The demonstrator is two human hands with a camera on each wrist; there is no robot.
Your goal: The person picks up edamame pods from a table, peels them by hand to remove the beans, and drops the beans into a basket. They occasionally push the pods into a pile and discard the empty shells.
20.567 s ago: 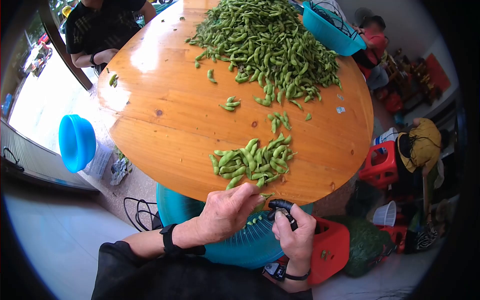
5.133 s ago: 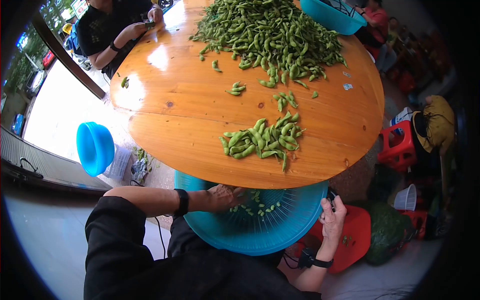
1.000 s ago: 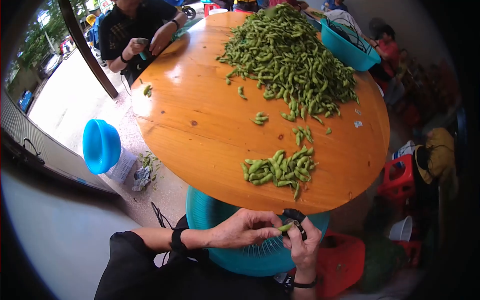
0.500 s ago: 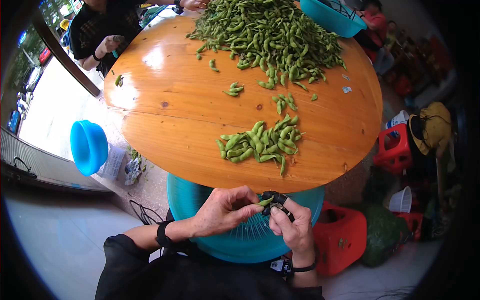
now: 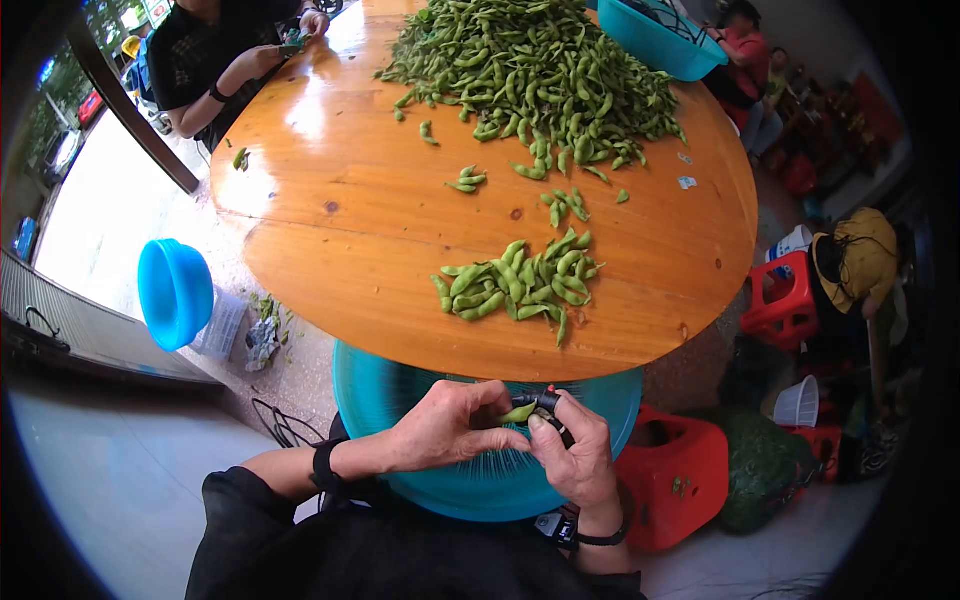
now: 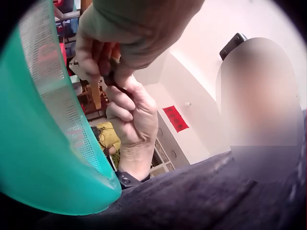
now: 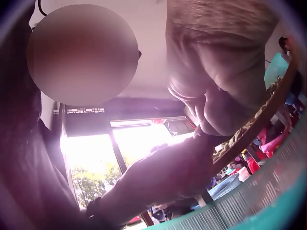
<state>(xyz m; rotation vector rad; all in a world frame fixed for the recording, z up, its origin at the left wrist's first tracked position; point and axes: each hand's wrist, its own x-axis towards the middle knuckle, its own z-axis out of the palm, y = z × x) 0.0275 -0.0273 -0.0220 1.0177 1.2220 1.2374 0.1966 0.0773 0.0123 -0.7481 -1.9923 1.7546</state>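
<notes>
A green soybean pod (image 5: pixel 518 413) lies between my two hands, over the teal basin (image 5: pixel 360 400) just off the table edge. My left hand (image 5: pixel 445 425) grips the pod between curled fingers and thumb. Against its other end, my right hand (image 5: pixel 577 447) pinches with the thumb and a forefinger wrapped in black. The left wrist view has my left hand (image 6: pixel 136 36) above and my right hand (image 6: pixel 136 110) below, fingertips meeting. In the right wrist view, my right hand (image 7: pixel 216 72) hides the pod. A small heap of pods (image 5: pixel 515 280) is near the table's front edge.
A large pile of pods (image 5: pixel 530 90) covers the back of the wooden table (image 5: pixel 390 230), beside another teal basin (image 5: pixel 660 45). A red stool (image 5: pixel 680 480) stands right of my basin. Blue basins (image 5: pixel 172 295) are at left. Another person (image 5: pixel 215 70) sits across the table.
About five seconds ago my left hand was in the basin and my right at its rim. Both hands have since come together on a pod. The person opposite has drawn a hand back from the pile.
</notes>
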